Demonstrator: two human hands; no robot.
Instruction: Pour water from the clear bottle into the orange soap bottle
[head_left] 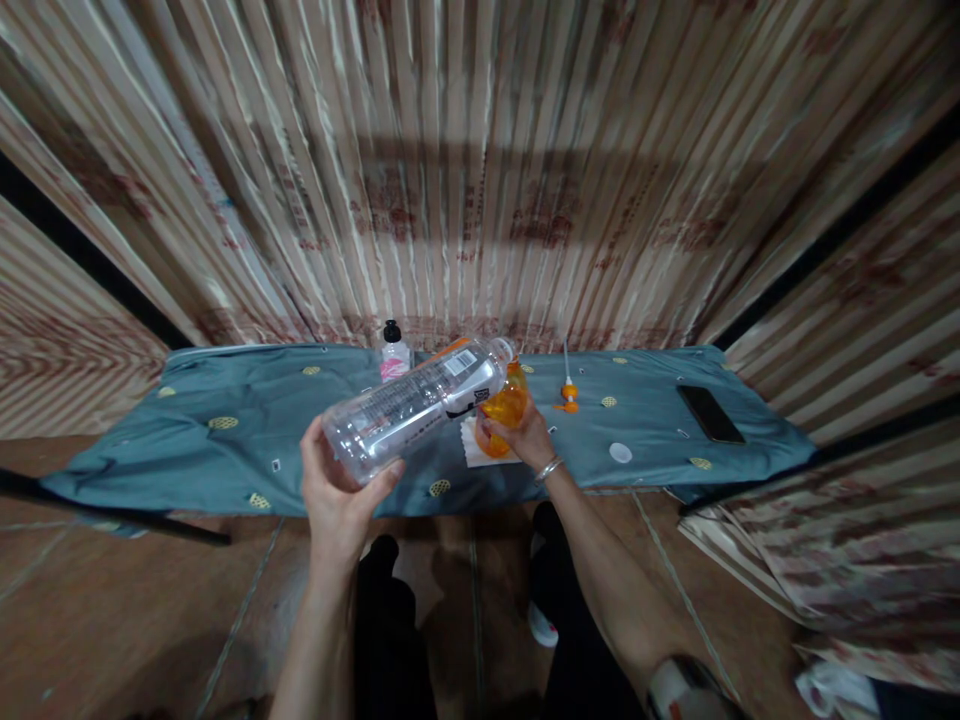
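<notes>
My left hand (341, 490) is wrapped round the base of a large clear plastic bottle (420, 405) with printed text and a barcode. The bottle leans over to the right, its open neck near the top of an orange see-through bottle (506, 405). Fingers of my right hand (525, 435) close round that orange bottle, which stands above a white paper (480, 450). Whether liquid passes between the two necks I cannot tell. An orange pump head (570, 393) with a thin tube lies on the cloth to the right.
A small bottle with a black cap (394, 355) stands at the back. On the right of the blue-green tablecloth (225, 450) lie a black phone (710, 414) and a white disc (620, 453). Striped curtains (465, 180) hang behind the table, with dark poles at both sides.
</notes>
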